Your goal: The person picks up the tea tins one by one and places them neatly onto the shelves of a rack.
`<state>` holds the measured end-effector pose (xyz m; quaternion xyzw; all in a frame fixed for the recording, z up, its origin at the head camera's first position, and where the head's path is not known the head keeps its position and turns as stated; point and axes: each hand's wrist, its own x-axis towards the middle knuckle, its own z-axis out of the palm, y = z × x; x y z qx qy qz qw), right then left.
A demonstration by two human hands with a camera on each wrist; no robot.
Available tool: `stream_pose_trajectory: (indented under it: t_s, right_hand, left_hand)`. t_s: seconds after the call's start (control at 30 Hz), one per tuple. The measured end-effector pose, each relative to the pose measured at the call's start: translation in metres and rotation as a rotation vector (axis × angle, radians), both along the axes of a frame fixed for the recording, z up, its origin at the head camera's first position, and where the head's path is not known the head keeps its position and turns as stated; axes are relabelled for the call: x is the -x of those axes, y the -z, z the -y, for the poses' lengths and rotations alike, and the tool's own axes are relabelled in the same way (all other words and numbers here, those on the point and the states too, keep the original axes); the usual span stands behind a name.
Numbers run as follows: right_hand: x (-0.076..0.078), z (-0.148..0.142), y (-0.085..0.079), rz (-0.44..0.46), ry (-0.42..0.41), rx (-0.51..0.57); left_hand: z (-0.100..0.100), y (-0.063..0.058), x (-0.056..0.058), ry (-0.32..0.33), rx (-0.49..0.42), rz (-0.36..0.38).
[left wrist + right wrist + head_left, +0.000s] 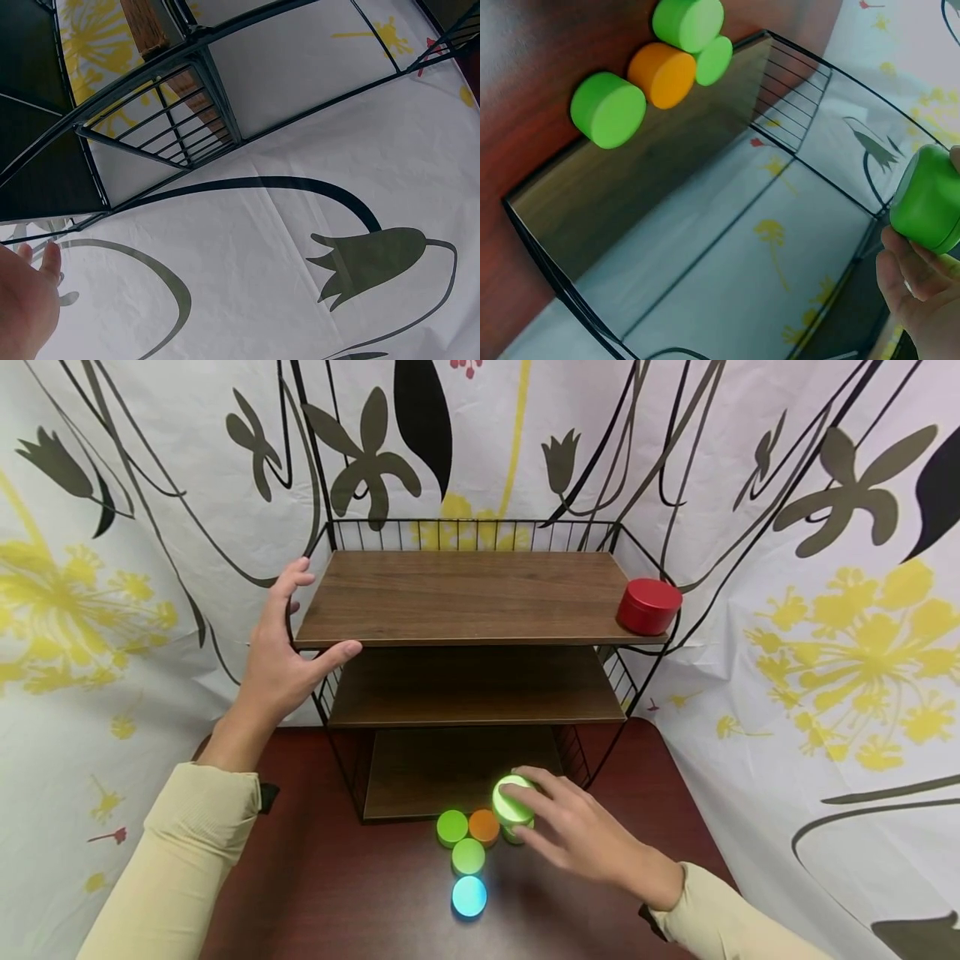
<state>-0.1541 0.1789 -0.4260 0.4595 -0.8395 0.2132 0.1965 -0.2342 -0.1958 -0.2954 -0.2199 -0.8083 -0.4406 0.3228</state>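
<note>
My right hand (573, 827) grips a round green tin (513, 800) between thumb and fingers, in front of the bottom shelf; the right wrist view also shows this green tin (928, 199). Partly hidden below it in the head view is another green tin (517, 835). An orange tin (483, 828), a green tin (452, 828), a lighter green tin (468, 857) and a glossy blue tin (469, 896) stand close together to its left. My left hand (281, 656) is spread at the left front corner of the top shelf (465, 597); whether it touches is unclear.
A larger red tin (649, 606) stands at the right front corner of the top shelf. Below are a middle shelf (472, 689) and a bottom shelf (442, 768) in a black wire frame. A dark red table (337, 893) carries the rack. Patterned cloth (825, 693) hangs around.
</note>
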Motion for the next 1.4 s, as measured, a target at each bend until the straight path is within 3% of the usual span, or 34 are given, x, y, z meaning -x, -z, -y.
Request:
stream_pose_trajectory:
  t_s: [0.13, 0.43, 0.9, 1.4]
  right_hand:
    - [0.002, -0.001, -0.013, -0.045, -0.008, 0.018]
    - [0.007, -0.003, -0.039, -0.11, -0.03, 0.013]
    - [0.009, -0.004, -0.082, -0.068, -0.015, -0.003]
    - [0.016, -0.011, -0.112, -0.083, 0.024, 0.049]
  left_hand:
    - [-0.005, -0.005, -0.006, 0.011, -0.013, 0.001]
    - [0.008, 0.013, 0.016, 0.0, -0.015, -0.012]
    - [0.009, 0.012, 0.015, -0.003, 0.002, -0.02]
    - [0.01, 0.014, 0.016, 0.005, -0.004, -0.018]
